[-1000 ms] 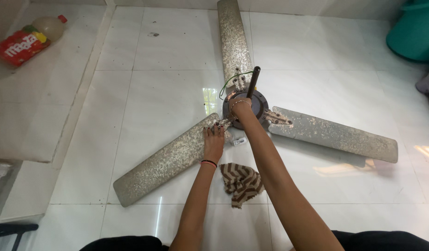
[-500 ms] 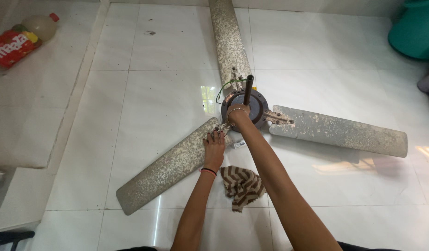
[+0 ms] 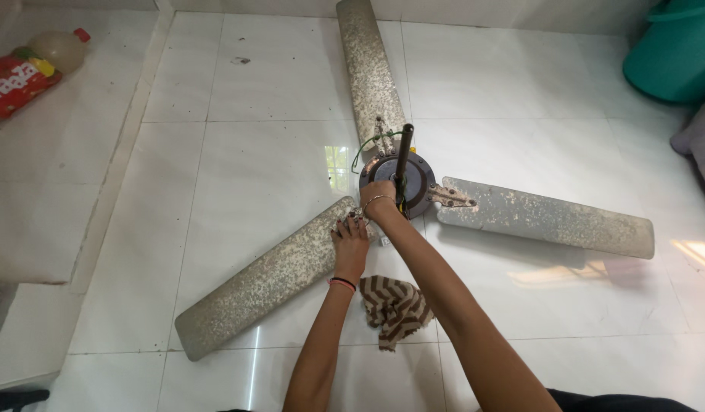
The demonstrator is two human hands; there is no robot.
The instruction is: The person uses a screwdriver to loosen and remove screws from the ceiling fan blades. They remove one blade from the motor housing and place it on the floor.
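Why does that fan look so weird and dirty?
The ceiling fan lies on the floor tiles instead of hanging, with loose wires at its hub. Its three blades are speckled with grime. The left hand presses on one blade; the right hand rests at the hub.

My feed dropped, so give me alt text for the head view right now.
Both hands rest on a dusty three-blade ceiling fan lying on white floor tiles: the left hand on the near blade's root, the right hand at the hub. A striped cloth lies beside them.
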